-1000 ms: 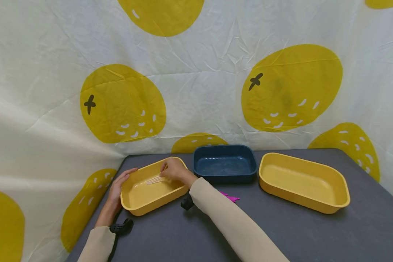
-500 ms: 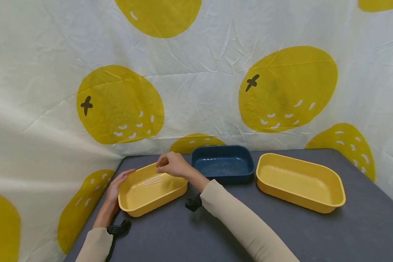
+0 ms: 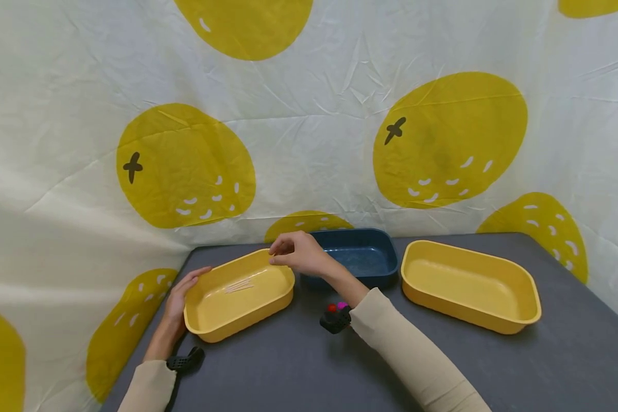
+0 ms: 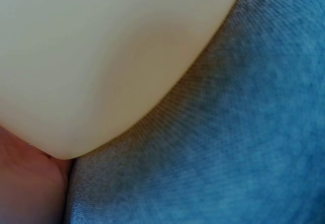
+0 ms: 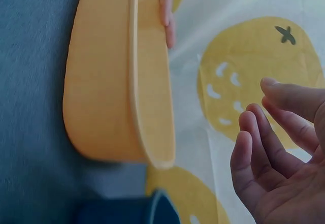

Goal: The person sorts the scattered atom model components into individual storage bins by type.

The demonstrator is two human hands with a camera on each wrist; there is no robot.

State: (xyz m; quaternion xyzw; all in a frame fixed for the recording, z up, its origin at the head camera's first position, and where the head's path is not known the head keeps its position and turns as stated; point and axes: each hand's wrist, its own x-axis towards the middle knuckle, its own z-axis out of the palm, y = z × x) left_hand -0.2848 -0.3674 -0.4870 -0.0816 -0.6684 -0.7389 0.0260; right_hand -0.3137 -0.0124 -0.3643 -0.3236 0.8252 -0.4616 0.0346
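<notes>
Yellow tray, ten o'clock on the grey table; thin pale sticks lie mid-floor. Left hand, at the tray's ten o'clock, fingers extended against it, presumably steadying it. Right hand, near its two o'clock corner, fingers parted, grasping nothing I can see.
</notes>
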